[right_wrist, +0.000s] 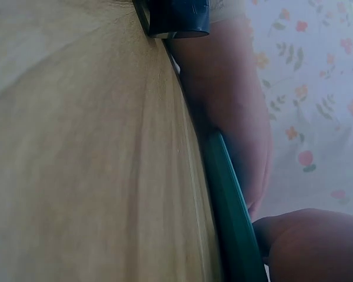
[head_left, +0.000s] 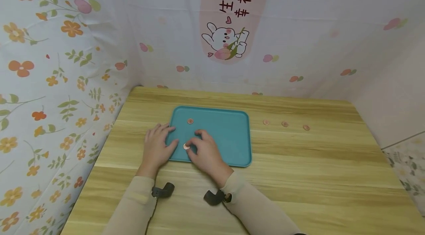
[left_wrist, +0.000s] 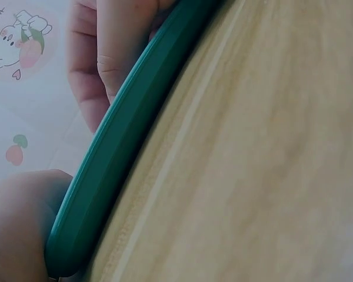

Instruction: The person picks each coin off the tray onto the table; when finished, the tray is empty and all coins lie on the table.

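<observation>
A teal tray (head_left: 229, 135) lies on the wooden table, its side edge filling the middle of the left wrist view and showing low in the right wrist view. At its left side my left hand (head_left: 157, 148) rests with fingers spread over the rim, thumb pointing inward. My right hand (head_left: 207, 154) reaches over the tray's front edge and pinches a copper-coloured coin (head_left: 186, 147) between thumb and index finger, low over the tray's left part. Farther back in the tray lies a second coin (head_left: 190, 121). Both wrist views hide the coins.
To the right of the tray, three more coins lie spaced in a row: a near one (head_left: 266, 122), a middle one (head_left: 284, 124) and a far one (head_left: 306, 127). A printed cloth (head_left: 166, 24) hangs behind the table and along its left side.
</observation>
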A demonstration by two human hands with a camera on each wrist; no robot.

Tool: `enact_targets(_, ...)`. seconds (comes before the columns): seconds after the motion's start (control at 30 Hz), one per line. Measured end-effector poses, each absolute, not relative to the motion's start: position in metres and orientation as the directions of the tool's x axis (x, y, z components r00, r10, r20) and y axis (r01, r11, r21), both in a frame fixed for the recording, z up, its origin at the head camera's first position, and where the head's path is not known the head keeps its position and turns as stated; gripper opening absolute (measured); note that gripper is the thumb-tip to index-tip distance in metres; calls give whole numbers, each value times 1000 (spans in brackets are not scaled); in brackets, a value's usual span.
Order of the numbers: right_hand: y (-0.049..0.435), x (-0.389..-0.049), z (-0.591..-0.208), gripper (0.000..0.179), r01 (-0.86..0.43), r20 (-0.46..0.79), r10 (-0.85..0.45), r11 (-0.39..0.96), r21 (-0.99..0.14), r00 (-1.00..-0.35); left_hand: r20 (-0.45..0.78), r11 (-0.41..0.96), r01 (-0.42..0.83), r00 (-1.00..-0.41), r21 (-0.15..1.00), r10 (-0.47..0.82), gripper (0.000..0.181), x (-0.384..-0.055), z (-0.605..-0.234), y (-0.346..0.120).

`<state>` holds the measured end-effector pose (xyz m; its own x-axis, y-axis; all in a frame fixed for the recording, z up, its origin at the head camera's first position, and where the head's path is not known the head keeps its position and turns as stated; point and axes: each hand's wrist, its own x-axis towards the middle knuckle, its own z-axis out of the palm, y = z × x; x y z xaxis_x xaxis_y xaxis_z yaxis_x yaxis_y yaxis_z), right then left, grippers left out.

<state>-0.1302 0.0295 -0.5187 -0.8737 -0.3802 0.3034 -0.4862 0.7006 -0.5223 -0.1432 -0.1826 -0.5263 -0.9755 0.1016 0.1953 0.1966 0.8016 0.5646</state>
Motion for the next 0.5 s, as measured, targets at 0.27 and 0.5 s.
enact_targets(0.27,29,-130,-516,22,-465,252,-391,740,-486,-885,191,806,197,-976,558,107,51,-144,-527,-183)
enact_targets(0.5,29,-129,-516,17,-461,267,-376,731,-503,-887,193,804,195,-976,562,102,51,-144,-528,-183)
